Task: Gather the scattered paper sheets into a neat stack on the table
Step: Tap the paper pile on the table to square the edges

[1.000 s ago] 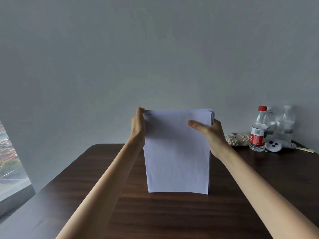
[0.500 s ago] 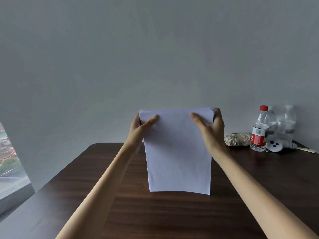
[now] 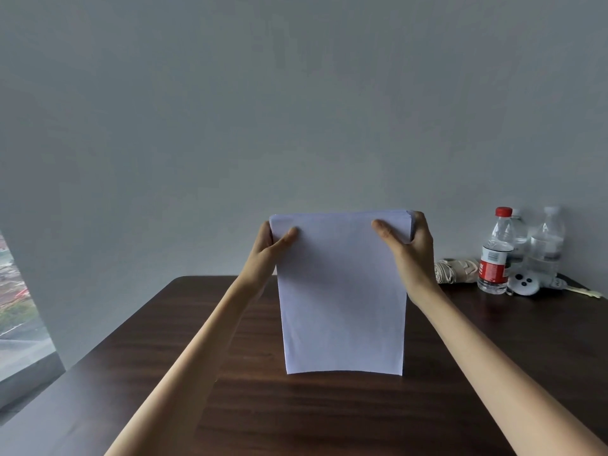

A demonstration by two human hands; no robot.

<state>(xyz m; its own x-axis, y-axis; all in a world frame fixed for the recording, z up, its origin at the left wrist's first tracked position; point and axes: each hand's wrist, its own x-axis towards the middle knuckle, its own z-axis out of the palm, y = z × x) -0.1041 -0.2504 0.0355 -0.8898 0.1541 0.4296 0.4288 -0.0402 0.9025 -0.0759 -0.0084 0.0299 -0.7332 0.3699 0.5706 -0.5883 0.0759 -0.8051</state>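
A stack of white paper sheets (image 3: pixel 342 297) stands upright on its bottom edge on the dark wooden table (image 3: pixel 296 416), in the middle of the view. My left hand (image 3: pixel 268 253) grips the stack's upper left corner, thumb on the near face. My right hand (image 3: pixel 408 250) grips the upper right corner, thumb on the near face and fingers wrapped behind. The sheet edges look aligned at the top right. The far face of the stack is hidden.
At the table's back right stand a red-capped water bottle (image 3: pixel 495 255) and two clear bottles (image 3: pixel 544 248), with a folded beige umbrella (image 3: pixel 457 271) and a small white device (image 3: pixel 524 283) beside them. A window (image 3: pixel 16 307) is at the left.
My left thumb came round onto the near face of the stack and my right hand slid up to the top corner. The stack stays upright on the table.
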